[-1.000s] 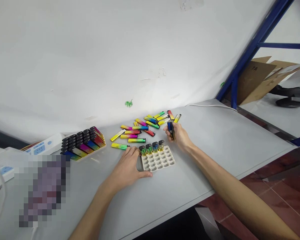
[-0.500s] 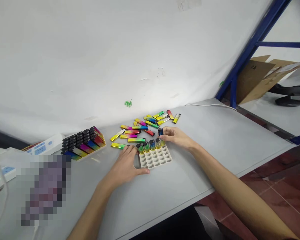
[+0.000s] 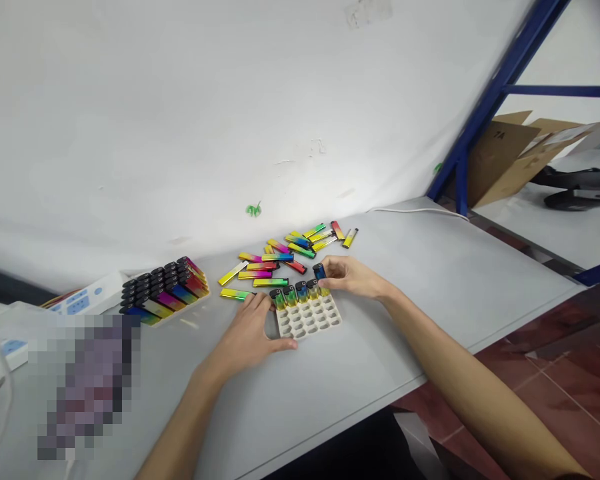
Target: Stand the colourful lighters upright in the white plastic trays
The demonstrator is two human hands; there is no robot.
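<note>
A white tray (image 3: pixel 316 319) with rows of holes lies on the table, and several lighters (image 3: pixel 301 292) stand upright along its back row. My left hand (image 3: pixel 250 330) grips the tray's left side, fingers at the back corner and thumb along the front edge. Between the fingertips of my right hand (image 3: pixel 349 276) is a blue lighter (image 3: pixel 319 271) with a black top, held upright at the tray's back right corner. Whether its lower end is in a hole is hidden by the fingers and the other lighters. The tray's front rows hold no lighters.
Loose multicoloured lighters (image 3: pixel 279 257) lie scattered behind the tray. At left stands a second tray packed with lighters (image 3: pixel 165 293), near white power strips (image 3: pixel 83 298) and a blurred-out object (image 3: pixel 93 380). A white wall (image 3: pixel 205 133) rises behind; a blue frame (image 3: pixel 461 180) stands right.
My right hand has lowered the blue lighter slightly toward the tray's back right corner. My left hand stays on the tray. The view has shifted slightly.
</note>
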